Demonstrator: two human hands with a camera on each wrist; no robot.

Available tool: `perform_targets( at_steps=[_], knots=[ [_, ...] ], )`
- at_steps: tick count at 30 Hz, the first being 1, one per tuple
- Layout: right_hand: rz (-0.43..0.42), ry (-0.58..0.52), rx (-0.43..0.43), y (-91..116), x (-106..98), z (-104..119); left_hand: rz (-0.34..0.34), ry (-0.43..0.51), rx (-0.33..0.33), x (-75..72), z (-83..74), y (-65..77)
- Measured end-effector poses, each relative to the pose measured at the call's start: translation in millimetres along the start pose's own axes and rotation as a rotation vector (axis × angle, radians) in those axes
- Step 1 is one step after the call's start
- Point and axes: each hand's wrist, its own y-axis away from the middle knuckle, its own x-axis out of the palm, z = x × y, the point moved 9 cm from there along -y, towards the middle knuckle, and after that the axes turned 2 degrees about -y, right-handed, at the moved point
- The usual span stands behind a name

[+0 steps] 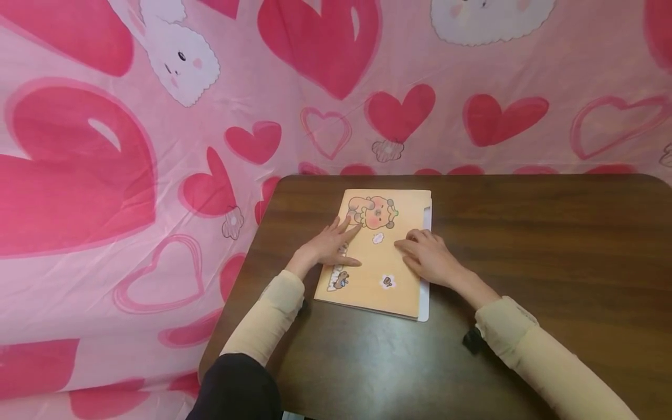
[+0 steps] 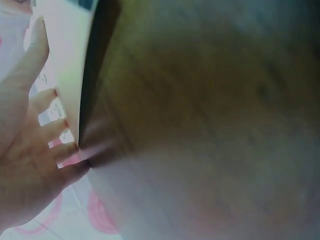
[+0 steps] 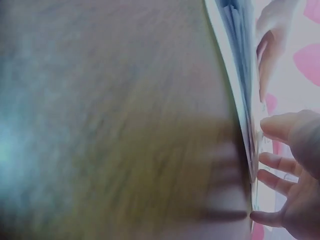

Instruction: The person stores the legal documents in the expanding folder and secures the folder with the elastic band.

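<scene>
A pale orange folder [image 1: 388, 259] with a cartoon capybara-like animal and small stickers lies closed on the table. A white edge [image 1: 424, 303] sticks out along its right side. My left hand [image 1: 332, 244] rests on the folder's left part with its fingers spread. On the right part, my right hand [image 1: 431, 258] touches the cover with fingertips, fingers slightly bent. The left wrist view shows the left hand [image 2: 30, 150] along the folder's edge. Layered sheets [image 3: 240, 60] show inside the folder beside the right hand [image 3: 300, 185] in the right wrist view.
The dark brown wooden table [image 1: 551, 251] has rounded corners. A pink cloth [image 1: 325, 76] printed with hearts and white rabbits hangs behind and to the left. A small black object [image 1: 472, 341] shows beneath the right sleeve cuff.
</scene>
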Motion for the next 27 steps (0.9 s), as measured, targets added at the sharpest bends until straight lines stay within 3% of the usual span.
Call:
perform_targets(
  at_steps=[6, 11, 12, 23, 27],
  knots=[
    [0.001, -0.019, -0.002, 6, -5, -6, 0.021, -0.011, -0.002, -5.9, -3.5, 1.1],
    [-0.016, 0.001, 0.020, 10, -9, -14, -0.020, -0.032, -0.034, -11.9, -4.2, 1.2],
    [-0.024, 0.002, 0.027, 11, -11, -16, -0.030, -0.026, -0.045, -16.6, -10.4, 5.6],
    [-0.130, 0.012, 0.090, 21, -38, -35, -0.349, -0.075, -0.041, -44.7, -31.7, 8.7],
    [-0.156, 0.018, 0.111, 24, -46, -41, -0.416, -0.087, -0.075, -53.2, -33.8, 12.1]
  ],
)
